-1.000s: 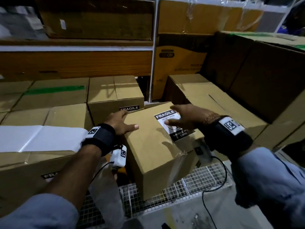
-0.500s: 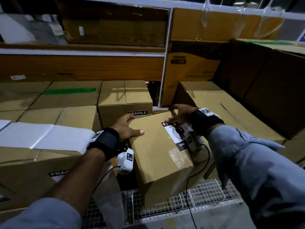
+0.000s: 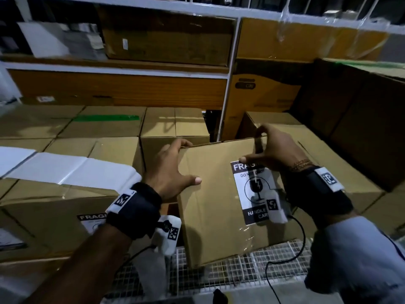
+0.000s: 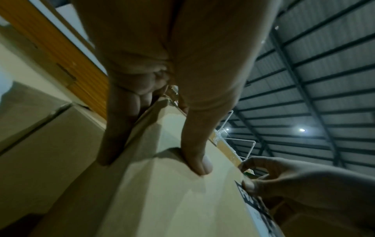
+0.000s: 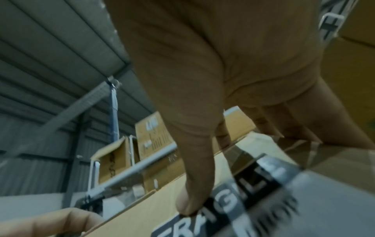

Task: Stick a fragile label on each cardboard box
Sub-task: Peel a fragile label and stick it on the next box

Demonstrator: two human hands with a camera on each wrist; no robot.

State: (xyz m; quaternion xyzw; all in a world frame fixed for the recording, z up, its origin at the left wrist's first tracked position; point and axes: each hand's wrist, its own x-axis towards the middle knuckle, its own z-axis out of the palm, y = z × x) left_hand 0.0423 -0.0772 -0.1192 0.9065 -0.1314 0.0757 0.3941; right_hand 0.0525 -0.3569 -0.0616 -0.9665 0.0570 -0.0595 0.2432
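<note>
Before me the cardboard box (image 3: 214, 200) stands tilted on the wire mesh shelf (image 3: 230, 273), its broad labelled face turned up toward me and its far top edge leaning to the boxes behind. The fragile label (image 3: 249, 189) already sits on the right half of this face, its long axis running from the far edge down toward me. My left hand (image 3: 173, 172) grips the far left corner, fingers curled over the edge and thumb flat on the face. My right hand (image 3: 274, 150) grips the far right part of the edge, fingers hooked behind it, thumb pressing the label's top. So both hands hold the same far edge, and I judge the box must go away from me, to the already labelled boxes (image 3: 65, 216) at the left.
</note>
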